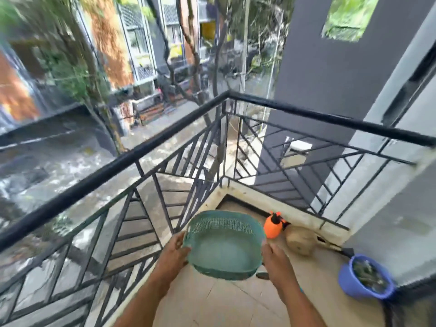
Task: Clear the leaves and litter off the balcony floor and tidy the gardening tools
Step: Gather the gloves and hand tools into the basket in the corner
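Observation:
I hold a green perforated plastic basket [225, 244] above the balcony floor, tilted with its empty inside facing me. My left hand [175, 250] grips its left rim and my right hand [274, 258] grips its right rim. Behind it in the corner stands an orange spray bottle [272, 226] with a black top. Beside that lies a brown coconut [300, 240]. A blue bucket [364, 278] filled with dark leaves and litter sits by the right wall. A dark tool tip [262, 275] peeks out under the basket.
A black metal railing [165, 138] encloses the balcony on the left and far sides. Long-handled tools [335, 247] lie along the kerb behind the coconut. The beige tiled floor [212, 303] stretches below my arms. A grey wall [401, 232] stands at right.

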`<state>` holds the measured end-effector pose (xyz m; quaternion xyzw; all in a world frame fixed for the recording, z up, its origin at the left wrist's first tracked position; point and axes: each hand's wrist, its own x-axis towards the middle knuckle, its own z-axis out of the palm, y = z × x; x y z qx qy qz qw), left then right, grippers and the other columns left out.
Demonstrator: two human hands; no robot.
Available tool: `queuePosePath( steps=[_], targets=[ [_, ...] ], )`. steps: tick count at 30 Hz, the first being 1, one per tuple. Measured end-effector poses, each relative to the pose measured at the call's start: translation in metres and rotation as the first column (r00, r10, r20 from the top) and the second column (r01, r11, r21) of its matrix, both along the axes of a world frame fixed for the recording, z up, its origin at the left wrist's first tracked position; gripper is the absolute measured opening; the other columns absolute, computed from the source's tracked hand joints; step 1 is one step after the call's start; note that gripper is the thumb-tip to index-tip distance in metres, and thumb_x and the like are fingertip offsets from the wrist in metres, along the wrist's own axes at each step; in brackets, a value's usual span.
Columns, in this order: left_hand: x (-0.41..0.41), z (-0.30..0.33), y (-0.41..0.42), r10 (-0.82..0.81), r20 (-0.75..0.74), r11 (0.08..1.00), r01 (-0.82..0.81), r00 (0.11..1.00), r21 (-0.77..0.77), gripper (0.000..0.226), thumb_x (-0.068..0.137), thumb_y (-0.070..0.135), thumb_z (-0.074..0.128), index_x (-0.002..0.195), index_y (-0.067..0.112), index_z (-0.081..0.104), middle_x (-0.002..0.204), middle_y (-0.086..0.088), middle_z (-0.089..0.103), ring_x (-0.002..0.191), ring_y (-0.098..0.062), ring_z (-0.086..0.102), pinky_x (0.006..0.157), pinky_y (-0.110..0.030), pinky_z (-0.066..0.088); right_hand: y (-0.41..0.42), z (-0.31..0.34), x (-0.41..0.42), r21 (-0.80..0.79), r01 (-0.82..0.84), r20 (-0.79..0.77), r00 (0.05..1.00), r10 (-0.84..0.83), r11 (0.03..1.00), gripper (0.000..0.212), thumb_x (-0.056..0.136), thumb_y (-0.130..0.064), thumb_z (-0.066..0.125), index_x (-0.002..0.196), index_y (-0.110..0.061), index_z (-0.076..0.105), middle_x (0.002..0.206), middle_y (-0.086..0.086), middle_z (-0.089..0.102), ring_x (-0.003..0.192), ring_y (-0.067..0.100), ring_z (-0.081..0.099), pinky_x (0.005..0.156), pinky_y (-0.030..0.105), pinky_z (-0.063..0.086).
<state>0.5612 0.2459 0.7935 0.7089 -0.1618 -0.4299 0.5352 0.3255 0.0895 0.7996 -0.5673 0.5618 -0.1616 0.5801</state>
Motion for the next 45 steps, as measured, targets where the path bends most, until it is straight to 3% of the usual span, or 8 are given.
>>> queuePosePath(
  steps=[5, 11, 17, 21, 28, 34, 38, 45],
  targets=[
    [0.002, 0.037, -0.016, -0.050, 0.031, 0.997, 0.052, 0.998, -0.048, 0.027, 0.107, 0.021, 0.057, 0.127, 0.037, 0.068, 0.140, -0.008, 0.066, 0.123, -0.030, 0.066, 0.096, -0.055, 0.061, -0.023, 0.043, -0.005, -0.052, 0.036, 0.047, 0.998, -0.033, 0.998, 0.040, 0.091, -0.050, 0.049, 0.110, -0.023, 0.071, 0.113, 0.008, 0.071, 0.102, 0.029, 0.071, 0.061, 0.042, 0.066],
    [0.008, 0.051, -0.036, -0.036, -0.035, 0.997, 0.033, 0.999, -0.066, 0.033, 0.106, 0.047, 0.050, 0.132, 0.040, 0.070, 0.136, -0.001, 0.068, 0.126, -0.028, 0.062, 0.101, -0.059, 0.057, -0.024, 0.063, -0.002, 0.035, 0.111, 0.145, 0.983, -0.114, 0.993, 0.026, 0.096, -0.030, 0.048, 0.101, -0.015, 0.068, 0.108, 0.014, 0.070, 0.092, 0.039, 0.073, 0.070, 0.060, 0.065],
    [0.035, 0.044, -0.063, -0.100, -0.074, 0.994, 0.096, 0.992, -0.050, 0.030, 0.110, 0.042, 0.047, 0.126, 0.031, 0.070, 0.135, -0.001, 0.065, 0.126, -0.026, 0.059, 0.104, -0.059, 0.053, -0.034, 0.062, 0.016, 0.083, 0.182, 0.150, 0.970, -0.193, 0.980, 0.022, 0.091, -0.022, 0.052, 0.103, -0.010, 0.066, 0.107, 0.018, 0.068, 0.081, 0.039, 0.071, 0.065, 0.055, 0.064],
    [0.066, 0.043, -0.086, -0.171, -0.096, 0.985, 0.167, 0.981, -0.049, 0.036, 0.109, 0.043, 0.049, 0.136, 0.029, 0.067, 0.142, -0.003, 0.062, 0.128, -0.025, 0.059, 0.090, -0.050, 0.058, -0.052, 0.056, 0.038, 0.114, 0.229, 0.149, 0.958, -0.245, 0.967, 0.028, 0.080, -0.022, 0.055, 0.102, -0.009, 0.068, 0.103, 0.020, 0.066, 0.080, 0.038, 0.070, 0.068, 0.059, 0.064],
    [0.130, 0.040, -0.134, -0.256, -0.099, 0.966, 0.251, 0.961, -0.061, 0.032, 0.102, 0.044, 0.062, 0.127, 0.027, 0.073, 0.142, -0.005, 0.065, 0.135, -0.028, 0.059, 0.079, -0.044, 0.058, -0.080, 0.039, 0.080, 0.131, 0.297, 0.201, 0.926, -0.318, 0.946, 0.017, 0.094, -0.028, 0.058, 0.082, -0.019, 0.064, 0.097, 0.014, 0.067, 0.081, 0.033, 0.071, 0.075, 0.063, 0.063],
    [0.160, 0.028, -0.172, -0.298, -0.094, 0.954, 0.294, 0.950, -0.053, 0.029, 0.110, 0.029, 0.052, 0.133, 0.027, 0.071, 0.139, -0.001, 0.067, 0.131, -0.023, 0.060, 0.104, -0.061, 0.054, -0.105, 0.021, 0.096, 0.127, 0.348, 0.204, 0.907, -0.368, 0.929, 0.025, 0.102, -0.036, 0.064, 0.089, -0.015, 0.067, 0.097, 0.012, 0.070, 0.081, 0.029, 0.073, 0.081, 0.056, 0.064],
    [0.163, 0.010, -0.203, -0.285, -0.115, 0.958, 0.283, 0.952, -0.033, 0.027, 0.108, 0.029, 0.054, 0.122, 0.035, 0.077, 0.136, -0.003, 0.068, 0.129, -0.026, 0.062, 0.097, -0.055, 0.061, -0.133, 0.012, 0.098, 0.136, 0.359, 0.179, 0.908, -0.379, 0.924, 0.020, 0.102, -0.033, 0.066, 0.098, -0.014, 0.070, 0.099, 0.010, 0.074, 0.079, 0.029, 0.073, 0.077, 0.049, 0.065],
    [0.164, -0.020, -0.284, -0.250, -0.145, 0.967, 0.254, 0.957, 0.012, 0.028, 0.110, 0.023, 0.049, 0.125, 0.031, 0.072, 0.129, -0.004, 0.071, 0.118, -0.022, 0.065, 0.087, -0.045, 0.057, -0.221, -0.026, 0.111, 0.227, 0.330, 0.140, 0.920, -0.365, 0.917, 0.004, 0.099, -0.020, 0.067, 0.101, -0.018, 0.068, 0.105, 0.012, 0.074, 0.094, 0.032, 0.072, 0.090, 0.058, 0.061]
  ],
)
